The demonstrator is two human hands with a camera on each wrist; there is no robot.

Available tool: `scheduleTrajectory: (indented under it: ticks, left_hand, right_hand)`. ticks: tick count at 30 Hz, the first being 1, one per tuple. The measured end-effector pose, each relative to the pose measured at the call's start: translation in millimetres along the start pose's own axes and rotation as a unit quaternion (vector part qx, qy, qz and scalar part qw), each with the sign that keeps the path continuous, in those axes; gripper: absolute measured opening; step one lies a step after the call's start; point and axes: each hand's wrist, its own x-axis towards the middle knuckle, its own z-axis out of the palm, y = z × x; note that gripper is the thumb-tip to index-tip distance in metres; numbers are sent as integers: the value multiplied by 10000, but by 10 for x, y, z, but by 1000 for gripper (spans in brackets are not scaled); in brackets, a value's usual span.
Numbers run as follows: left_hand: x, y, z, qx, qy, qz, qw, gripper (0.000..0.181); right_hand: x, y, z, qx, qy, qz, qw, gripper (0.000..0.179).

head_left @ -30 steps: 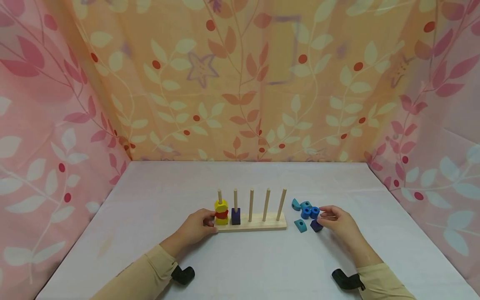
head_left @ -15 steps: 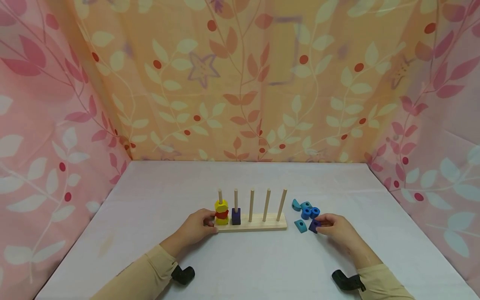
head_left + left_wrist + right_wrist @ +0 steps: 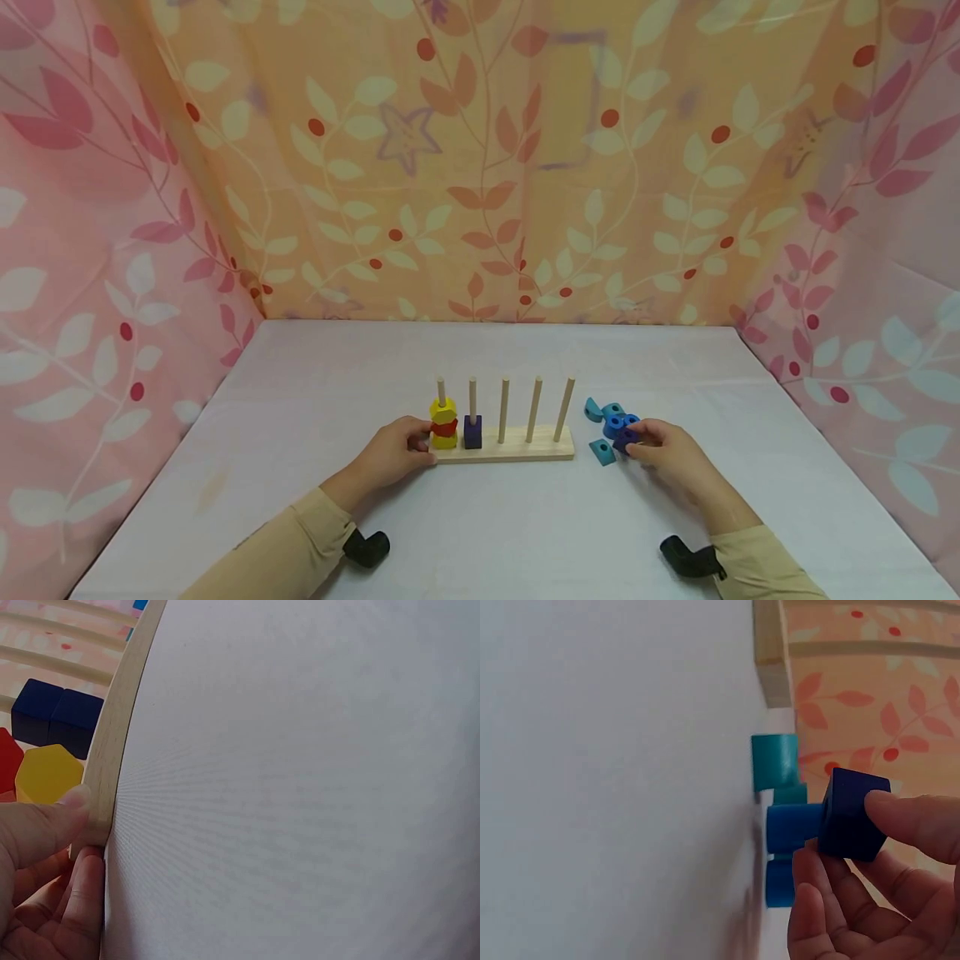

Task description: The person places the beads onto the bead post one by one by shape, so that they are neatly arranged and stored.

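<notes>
My left hand (image 3: 390,452) grips the left end of a wooden peg stacker (image 3: 510,452), thumb over the base's edge in the left wrist view. Its leftmost peg bears yellow pieces (image 3: 443,410) with a red piece (image 3: 444,428) between them. Two dark blue blocks (image 3: 56,716) sit on the second peg. The other three pegs are bare. My right hand (image 3: 671,454) pinches another dark blue block (image 3: 853,814) between thumb and fingers, raised off the table. Right beside it are blue cylinders (image 3: 791,829).
Teal pieces (image 3: 602,452) lie by the blue cylinders, just right of the stacker. A white cloth covers the table (image 3: 495,533). Flowered curtains (image 3: 480,167) stand at the back and both sides. Black camera mounts (image 3: 367,550) stick out from both wrists.
My right hand has taken hold of the dark blue block, lifted it from the table and shifted it slightly left. The left hand stays on the stacker's end.
</notes>
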Motion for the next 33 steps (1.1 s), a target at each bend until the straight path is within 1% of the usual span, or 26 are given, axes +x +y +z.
scheduleTrajectory:
  ticks: [3, 8, 11, 15, 20, 24, 31, 33]
  left_hand:
    - [8, 8, 8, 25, -14, 11, 10000, 48]
    - [18, 14, 16, 49, -63, -33, 10000, 47]
    - [18, 14, 18, 14, -78, -47, 10000, 47]
    - [15, 10, 13, -18, -68, 10, 10000, 48]
    - [20, -23, 0, 94, -1, 100, 9999, 50]
    - [32, -38, -6, 60, 14, 69, 10000, 52]
    - [38, -29, -4, 32, 26, -41, 10000, 51]
    - [39, -30, -2, 33, 32, -31, 10000, 51]
  right_hand:
    - [-21, -118, -18, 238, 23, -140, 9996, 37]
    - [-31, -359, -61, 488, 73, -529, 9974, 39]
    - [-44, -526, -62, 687, 60, -781, 9946, 39]
    - [-65, -777, -20, 885, 55, -1125, 9897, 37]
    - [-54, -1096, 34, 1041, 102, -1618, 9813, 36]
    - [-39, -1292, 44, 1206, 188, -1854, 9750, 35]
    - [17, -1533, 149, 1637, -120, -2227, 9610, 35]
    - [22, -1595, 195, 1687, -210, -2285, 9586, 34]
